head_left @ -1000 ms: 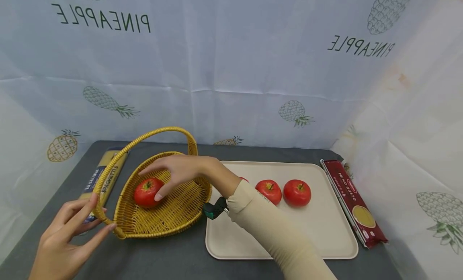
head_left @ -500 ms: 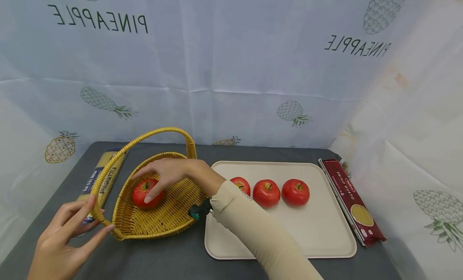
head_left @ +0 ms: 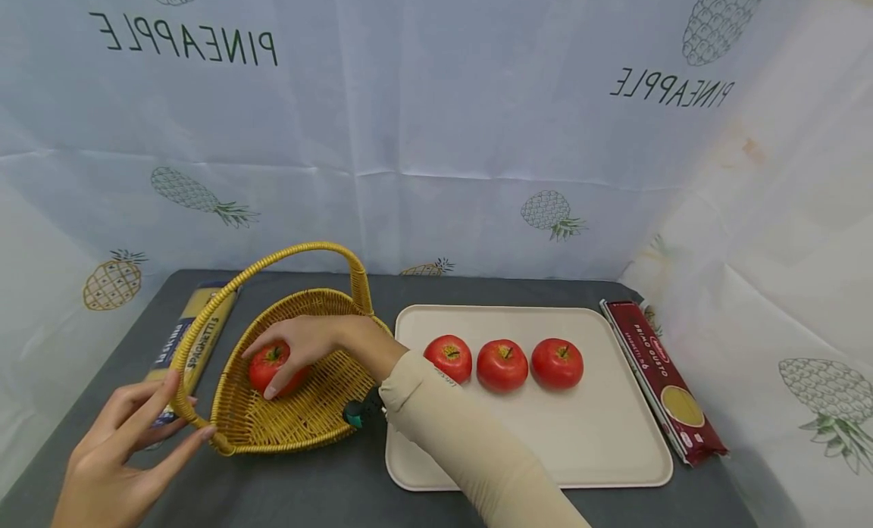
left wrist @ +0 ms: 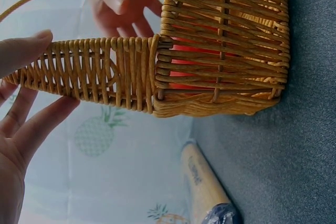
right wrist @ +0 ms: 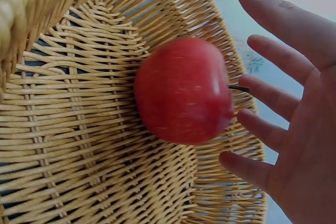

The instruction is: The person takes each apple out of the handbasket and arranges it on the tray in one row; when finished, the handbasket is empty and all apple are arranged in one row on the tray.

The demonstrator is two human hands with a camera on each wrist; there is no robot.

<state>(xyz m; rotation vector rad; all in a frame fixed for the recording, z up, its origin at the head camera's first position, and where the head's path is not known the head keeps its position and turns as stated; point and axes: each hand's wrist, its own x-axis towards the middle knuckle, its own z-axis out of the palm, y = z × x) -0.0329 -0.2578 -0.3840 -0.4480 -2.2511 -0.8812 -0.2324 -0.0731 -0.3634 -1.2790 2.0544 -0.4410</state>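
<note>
A yellow wicker basket with a tall arched handle stands on the left of the table. My left hand pinches the near foot of that handle, thumb on one side and fingers on the other, as the left wrist view confirms. Inside the basket lies a red apple, its stem towards my right palm. My right hand hovers over this apple with fingers spread; in the right wrist view a gap shows between the thumb and the apple. Whether any fingertip touches it, I cannot tell.
To the right, a beige tray bears three red apples in a row. A dark red spaghetti packet lies beyond its right edge. Behind the basket's left side is a yellow and blue spaghetti packet. Pineapple-print cloth hangs around the table.
My right hand has shifted left and slightly down over the apple in the basket. The right sleeve has moved left, uncovering the tray's leftmost apple. My left hand keeps its grip.
</note>
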